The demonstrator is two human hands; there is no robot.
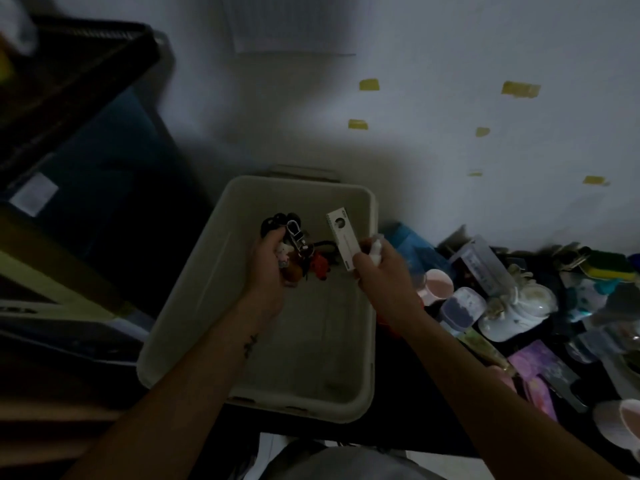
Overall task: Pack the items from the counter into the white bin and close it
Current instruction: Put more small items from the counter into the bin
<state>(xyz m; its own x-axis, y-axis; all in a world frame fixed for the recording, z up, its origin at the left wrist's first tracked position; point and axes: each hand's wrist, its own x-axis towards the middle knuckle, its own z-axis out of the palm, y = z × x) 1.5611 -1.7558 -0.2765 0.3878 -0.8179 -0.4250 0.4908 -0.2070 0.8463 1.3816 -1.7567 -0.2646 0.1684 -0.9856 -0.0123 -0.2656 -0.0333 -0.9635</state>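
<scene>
Over the white bin [367,306] — open, pale, nearly bare.

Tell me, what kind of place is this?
Probably a dim corner of a home, perhaps a kitchen or storeroom: a counter crowded with a sponge, a lidded container and crockery, a white bin beside it, stacked boxes at left.

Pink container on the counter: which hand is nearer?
Right. The right hand, holding a white box, is beside the pink container; the left hand, gripping keychains, is farther over the white bin.
</scene>
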